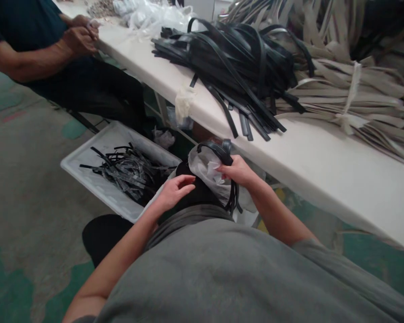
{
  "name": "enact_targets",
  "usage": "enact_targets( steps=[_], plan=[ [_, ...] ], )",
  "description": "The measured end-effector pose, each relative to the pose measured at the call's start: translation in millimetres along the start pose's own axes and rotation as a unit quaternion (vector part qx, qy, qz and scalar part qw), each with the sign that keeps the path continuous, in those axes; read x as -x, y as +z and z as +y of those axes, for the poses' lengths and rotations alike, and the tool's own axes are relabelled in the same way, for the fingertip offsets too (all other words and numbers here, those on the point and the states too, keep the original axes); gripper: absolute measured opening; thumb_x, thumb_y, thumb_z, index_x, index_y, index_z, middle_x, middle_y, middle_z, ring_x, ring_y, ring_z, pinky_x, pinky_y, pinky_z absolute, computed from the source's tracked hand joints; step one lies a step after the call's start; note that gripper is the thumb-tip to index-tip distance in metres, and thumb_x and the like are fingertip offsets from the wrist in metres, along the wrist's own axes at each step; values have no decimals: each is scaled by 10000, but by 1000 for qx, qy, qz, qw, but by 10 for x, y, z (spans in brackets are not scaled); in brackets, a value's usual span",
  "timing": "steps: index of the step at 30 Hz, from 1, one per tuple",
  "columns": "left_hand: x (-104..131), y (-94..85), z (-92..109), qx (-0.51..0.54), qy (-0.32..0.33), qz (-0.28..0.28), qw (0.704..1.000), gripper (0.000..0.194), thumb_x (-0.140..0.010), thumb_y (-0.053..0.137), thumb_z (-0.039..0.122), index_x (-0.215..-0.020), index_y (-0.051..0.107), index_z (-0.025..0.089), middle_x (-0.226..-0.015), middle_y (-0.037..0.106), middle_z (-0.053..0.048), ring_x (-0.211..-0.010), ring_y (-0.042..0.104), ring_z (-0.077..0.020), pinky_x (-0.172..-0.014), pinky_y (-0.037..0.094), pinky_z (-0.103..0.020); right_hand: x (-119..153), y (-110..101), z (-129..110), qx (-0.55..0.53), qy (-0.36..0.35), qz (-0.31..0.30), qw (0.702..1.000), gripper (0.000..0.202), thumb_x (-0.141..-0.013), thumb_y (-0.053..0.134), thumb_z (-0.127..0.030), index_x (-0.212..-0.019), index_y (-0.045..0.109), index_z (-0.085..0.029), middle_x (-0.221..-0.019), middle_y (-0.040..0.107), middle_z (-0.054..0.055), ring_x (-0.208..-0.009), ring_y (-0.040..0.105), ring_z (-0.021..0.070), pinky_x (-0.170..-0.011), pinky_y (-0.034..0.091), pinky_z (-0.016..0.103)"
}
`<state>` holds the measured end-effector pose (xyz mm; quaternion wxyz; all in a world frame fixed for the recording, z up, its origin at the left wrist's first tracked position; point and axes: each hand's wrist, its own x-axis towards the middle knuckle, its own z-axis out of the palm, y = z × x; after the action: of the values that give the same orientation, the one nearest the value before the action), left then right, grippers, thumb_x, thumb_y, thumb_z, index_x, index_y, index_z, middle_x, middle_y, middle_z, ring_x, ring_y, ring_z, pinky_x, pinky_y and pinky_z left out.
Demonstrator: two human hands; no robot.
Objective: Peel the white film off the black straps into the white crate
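Note:
My right hand (237,171) is closed round a bundle of black straps (218,150), which loops up to the left and hangs below the fingers. A whitish plastic bag (207,168) lies over my lap beside that hand. To the left, over my dark-clothed thigh, my left hand (177,190) has its fingers apart and bent, with nothing in them. Left of it stands a white crate (84,181) holding many short black strips with clear plastic (128,172).
A long white table (323,157) crosses ahead, bearing a pile of black straps (229,58), tied beige straps (366,98) and clear plastic (155,18). A seated person (30,49) works at its left. Tape (184,103) hangs from the table's edge.

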<state>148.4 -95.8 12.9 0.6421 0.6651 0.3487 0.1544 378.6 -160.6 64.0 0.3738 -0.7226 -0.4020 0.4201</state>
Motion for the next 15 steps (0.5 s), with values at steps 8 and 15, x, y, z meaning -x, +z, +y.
enact_targets(
  steps=[8, 15],
  plan=[
    [-126, 234, 220, 226, -21, 29, 973, 394, -668, 787, 419, -922, 737, 122, -842, 732, -48, -773, 643, -170, -800, 481, -305, -172, 336, -401, 88, -101, -55, 989, 90, -635, 566, -222, -583, 545, -153, -485, 505, -40, -447, 468, 94, -441, 345, 205],
    [-76, 351, 81, 402, -75, 64, 910, 391, -582, 840, 353, -852, 641, 150, -797, 689, -9, -689, 631, -122, -704, 522, -270, -316, 438, -310, 205, -112, -3, 972, 113, -711, 577, -204, -685, 655, -126, -576, 612, 7, -573, 571, 141, -508, 366, 213]
  ],
)
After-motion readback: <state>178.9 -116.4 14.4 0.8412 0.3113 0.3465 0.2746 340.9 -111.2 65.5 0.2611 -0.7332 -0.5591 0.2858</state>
